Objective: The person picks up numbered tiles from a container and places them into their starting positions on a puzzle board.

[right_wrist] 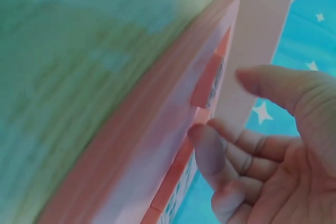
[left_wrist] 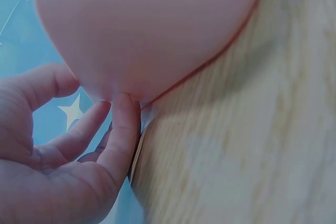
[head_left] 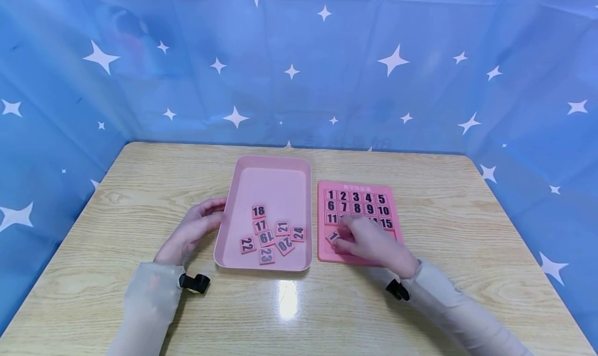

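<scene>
A pink number-puzzle board (head_left: pixel 322 249) lies right of the middle, its upper rows filled with numbered tiles (head_left: pixel 356 196). One tile (head_left: pixel 333 236) showing a 1, its remainder covered by my fingers, sits askew in the lower left of the board. Over that corner is my right hand (head_left: pixel 369 242); in the right wrist view its thumb (right_wrist: pixel 252 80) and forefinger stand apart beside the tilted tile (right_wrist: pixel 210 82). My left hand (head_left: pixel 198 226) touches the left side of a pink tray (head_left: pixel 275 161), with fingertips (left_wrist: pixel 126 100) against its outer wall in the left wrist view.
Several loose tiles (head_left: pixel 266 237), numbered 17 to 24, lie in the tray's lower half. Both tray and board rest on a wooden table (head_left: pixel 187 314). A blue curtain with white stars (head_left: pixel 289 101) hangs behind the table and at both sides.
</scene>
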`<action>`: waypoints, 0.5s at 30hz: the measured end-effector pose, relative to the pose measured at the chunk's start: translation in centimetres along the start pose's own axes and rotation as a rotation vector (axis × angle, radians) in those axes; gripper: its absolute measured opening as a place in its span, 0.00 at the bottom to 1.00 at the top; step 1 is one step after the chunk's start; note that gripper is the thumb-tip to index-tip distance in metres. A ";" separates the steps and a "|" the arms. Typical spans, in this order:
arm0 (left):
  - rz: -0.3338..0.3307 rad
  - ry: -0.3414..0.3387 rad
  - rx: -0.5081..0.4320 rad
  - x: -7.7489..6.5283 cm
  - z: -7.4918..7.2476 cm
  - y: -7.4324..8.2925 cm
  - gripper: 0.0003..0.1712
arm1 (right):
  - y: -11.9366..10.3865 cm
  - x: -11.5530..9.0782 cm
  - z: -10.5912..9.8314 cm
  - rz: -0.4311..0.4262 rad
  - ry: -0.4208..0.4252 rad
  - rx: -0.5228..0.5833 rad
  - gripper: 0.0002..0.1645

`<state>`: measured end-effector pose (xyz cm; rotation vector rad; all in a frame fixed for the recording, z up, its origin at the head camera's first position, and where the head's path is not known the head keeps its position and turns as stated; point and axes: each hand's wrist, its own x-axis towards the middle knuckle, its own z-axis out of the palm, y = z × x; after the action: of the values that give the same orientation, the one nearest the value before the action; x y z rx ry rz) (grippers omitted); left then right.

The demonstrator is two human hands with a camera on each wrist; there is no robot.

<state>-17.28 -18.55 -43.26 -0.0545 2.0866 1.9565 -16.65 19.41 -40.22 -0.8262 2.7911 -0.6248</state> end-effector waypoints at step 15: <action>0.009 0.000 -0.003 -0.1 -0.1 0.0 0.32 | -0.7 0.4 0.5 0.106 -0.006 -0.039 0.11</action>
<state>-17.23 -18.63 -43.27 -0.0460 2.0869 1.9647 -16.53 18.51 -40.36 -0.6802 2.8281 -0.5518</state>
